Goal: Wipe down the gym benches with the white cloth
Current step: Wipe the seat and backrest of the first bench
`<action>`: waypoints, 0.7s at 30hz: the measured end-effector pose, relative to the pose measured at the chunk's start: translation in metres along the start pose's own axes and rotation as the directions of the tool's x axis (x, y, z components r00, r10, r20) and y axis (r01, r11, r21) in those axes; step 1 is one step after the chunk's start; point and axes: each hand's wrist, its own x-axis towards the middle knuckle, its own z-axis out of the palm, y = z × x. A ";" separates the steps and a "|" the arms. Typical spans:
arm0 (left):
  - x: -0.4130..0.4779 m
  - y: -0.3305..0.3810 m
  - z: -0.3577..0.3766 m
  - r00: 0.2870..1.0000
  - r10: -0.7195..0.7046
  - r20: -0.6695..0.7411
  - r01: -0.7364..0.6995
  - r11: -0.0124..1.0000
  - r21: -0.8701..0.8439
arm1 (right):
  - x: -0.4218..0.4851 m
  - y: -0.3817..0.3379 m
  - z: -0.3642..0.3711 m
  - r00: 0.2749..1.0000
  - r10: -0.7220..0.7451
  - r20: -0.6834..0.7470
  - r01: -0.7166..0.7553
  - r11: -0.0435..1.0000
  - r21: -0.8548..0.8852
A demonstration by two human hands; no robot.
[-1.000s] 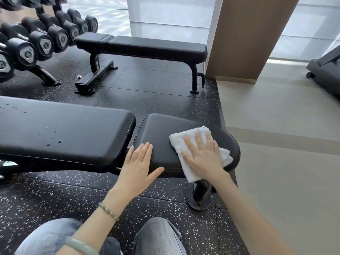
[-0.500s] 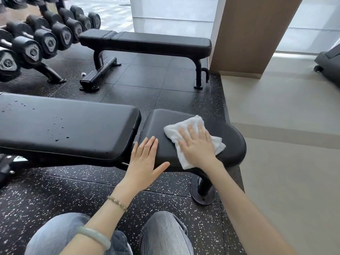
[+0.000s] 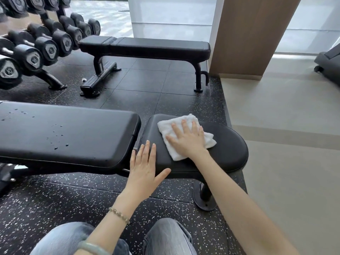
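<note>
Head view, the only one. Right hand (image 3: 187, 139) lies flat, fingers (image 3: 184, 126) spread and pressing down on the folded white terry cloth (image 3: 169, 129), which rests on the short black padded seat section (image 3: 226, 144) of the near bench. Nothing pinched; the palm holds the cloth by pressure alone. Cloth shows past the fingertips on the far side, and a corner pokes out to the right of the hand. Left hand (image 3: 145, 166) rests flat on the near left edge of the same seat pad, fingers together and straight, thumb splayed, holding nothing; it looks like a brace. The relation that matters: the long black padded backrest section (image 3: 64, 133) lies to the left of both hands, beyond the gap beside the left fingertips, its long axis running left and right. Water droplets (image 3: 57, 138) bead on it, so it looks unwiped. The left hand is nearer, but the cloth sits under the right. A second flat black bench (image 3: 156, 47) stands well beyond the fingertips, near the dumbbell rack (image 3: 36, 46).
</note>
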 end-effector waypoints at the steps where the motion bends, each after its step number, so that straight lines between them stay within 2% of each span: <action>1: 0.000 -0.001 0.000 1.000 0.005 0.008 -0.005 1.000 0.004 | 0.014 -0.002 -0.003 1.000 0.003 0.008 -0.003 1.000 0.002; 6: 0.001 -0.003 0.000 0.999 0.008 0.036 -0.008 1.000 -0.007 | 0.029 -0.006 -0.003 0.998 -0.055 0.019 0.056 0.998 -0.015; 14: 0.000 -0.006 -0.002 1.000 0.028 0.011 -0.026 0.991 -0.131 | -0.063 -0.007 0.011 0.988 -0.157 0.009 0.157 0.987 -0.040; 17: -0.003 -0.027 -0.011 0.996 0.082 -0.021 -0.083 0.995 -0.062 | -0.073 -0.007 0.016 0.988 -0.152 -0.005 0.152 0.988 -0.016; 21: -0.003 -0.071 -0.030 0.999 -0.006 0.046 0.001 0.993 0.120 | -0.036 -0.010 0.012 0.992 -0.122 0.006 0.123 0.992 -0.026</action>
